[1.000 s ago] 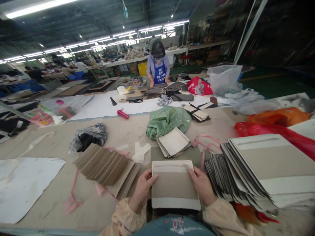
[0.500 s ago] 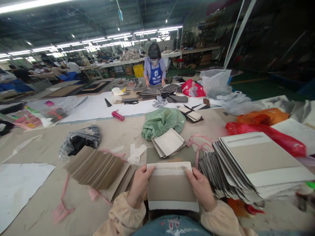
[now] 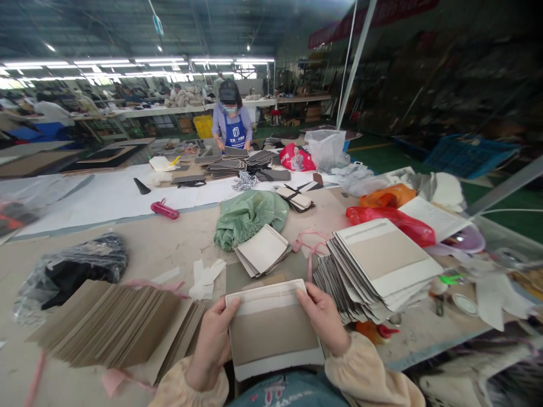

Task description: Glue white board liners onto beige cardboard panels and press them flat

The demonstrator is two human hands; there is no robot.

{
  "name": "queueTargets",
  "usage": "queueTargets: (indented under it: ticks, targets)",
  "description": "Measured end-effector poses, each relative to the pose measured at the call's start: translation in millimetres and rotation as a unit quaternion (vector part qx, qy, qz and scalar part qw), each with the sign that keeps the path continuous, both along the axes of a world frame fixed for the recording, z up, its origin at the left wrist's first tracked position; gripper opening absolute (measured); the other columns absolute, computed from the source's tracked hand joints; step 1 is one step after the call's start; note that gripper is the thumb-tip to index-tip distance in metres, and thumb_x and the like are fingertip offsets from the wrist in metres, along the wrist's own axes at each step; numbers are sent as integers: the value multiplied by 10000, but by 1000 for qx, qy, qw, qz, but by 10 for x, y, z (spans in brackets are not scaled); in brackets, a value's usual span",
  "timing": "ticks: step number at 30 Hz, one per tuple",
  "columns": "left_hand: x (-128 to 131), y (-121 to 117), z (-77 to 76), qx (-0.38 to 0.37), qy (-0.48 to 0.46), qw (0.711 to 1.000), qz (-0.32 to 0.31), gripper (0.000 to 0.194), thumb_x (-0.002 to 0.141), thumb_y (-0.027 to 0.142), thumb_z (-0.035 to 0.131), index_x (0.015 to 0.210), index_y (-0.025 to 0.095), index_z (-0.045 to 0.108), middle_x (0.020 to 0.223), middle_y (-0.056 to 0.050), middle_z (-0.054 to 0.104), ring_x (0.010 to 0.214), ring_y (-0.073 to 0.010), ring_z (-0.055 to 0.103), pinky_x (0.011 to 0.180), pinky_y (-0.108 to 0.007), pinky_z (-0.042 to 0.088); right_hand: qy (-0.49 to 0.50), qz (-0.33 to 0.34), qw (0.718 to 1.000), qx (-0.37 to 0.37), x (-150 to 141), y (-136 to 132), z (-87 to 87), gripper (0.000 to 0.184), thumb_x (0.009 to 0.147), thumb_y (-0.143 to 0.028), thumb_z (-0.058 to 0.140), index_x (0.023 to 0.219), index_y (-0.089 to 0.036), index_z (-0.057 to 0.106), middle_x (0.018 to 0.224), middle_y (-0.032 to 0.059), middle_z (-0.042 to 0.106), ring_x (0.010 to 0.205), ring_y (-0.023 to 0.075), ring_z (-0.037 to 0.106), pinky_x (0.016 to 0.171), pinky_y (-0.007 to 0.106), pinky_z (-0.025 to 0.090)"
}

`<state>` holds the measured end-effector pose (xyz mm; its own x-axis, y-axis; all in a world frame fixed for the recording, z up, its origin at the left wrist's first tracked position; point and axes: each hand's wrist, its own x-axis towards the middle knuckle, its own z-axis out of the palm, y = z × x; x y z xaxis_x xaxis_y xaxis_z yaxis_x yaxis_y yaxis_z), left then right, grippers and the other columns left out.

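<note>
Between my hands is a flat rectangular panel (image 3: 274, 333), white at the edges with a grey-brown board on its face. My left hand (image 3: 215, 333) grips its upper left corner, thumb on top. At the upper right corner my right hand (image 3: 324, 314) holds it the same way, with the fingers partly hidden behind. To the right leans a stack of similar white-and-brown panels (image 3: 382, 260). On the left stands a row of brown boards (image 3: 110, 322). A smaller pile of white panels (image 3: 263, 249) lies just beyond my hands.
A green plastic bag (image 3: 252, 217) sits behind the small pile. Plastic-wrapped black material (image 3: 78, 268) lies at left, and a pink tool (image 3: 164, 209) farther back. Red plastic (image 3: 390, 223) lies behind the right stack. Across the table a person in a blue apron (image 3: 232, 124) handles dark panels.
My view has turned to the right, so the table's things sit farther left and more of the right edge shows. Both hands still hold the panel, now slightly tilted in view.
</note>
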<state>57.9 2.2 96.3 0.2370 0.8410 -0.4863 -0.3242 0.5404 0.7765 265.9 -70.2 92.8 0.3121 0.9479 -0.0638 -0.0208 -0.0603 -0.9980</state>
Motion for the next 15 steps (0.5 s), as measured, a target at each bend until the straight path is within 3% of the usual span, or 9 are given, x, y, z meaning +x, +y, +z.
queueTargets:
  ticks: [9, 12, 15]
  targets:
    - [40, -45, 19, -38, 9, 999, -32, 514, 553, 404, 807, 975, 150, 665, 803, -46, 716, 764, -241, 669, 663, -310, 545, -25, -35, 999, 4, 65, -38, 124, 396, 839, -509, 503, 624, -182, 440, 615, -41, 326, 615, 111, 317, 549, 233, 271]
    - [86, -38, 20, -47, 26, 997, -51, 566, 512, 434, 818, 990, 174, 661, 859, -55, 717, 819, -270, 662, 666, -325, 545, -58, -36, 998, 8, 139, -70, 234, 393, 844, -506, 490, 628, -180, 456, 611, -40, 327, 611, 110, 326, 546, 233, 271]
    - [136, 6, -27, -7, 0, 995, -103, 694, 451, 473, 834, 1066, 215, 642, 1019, -73, 694, 916, -304, 635, 696, -342, 535, -134, -54, 989, 10, 358, -151, 465, 365, 850, -497, 480, 674, -180, 519, 631, -31, 403, 635, 123, 381, 569, 231, 308]
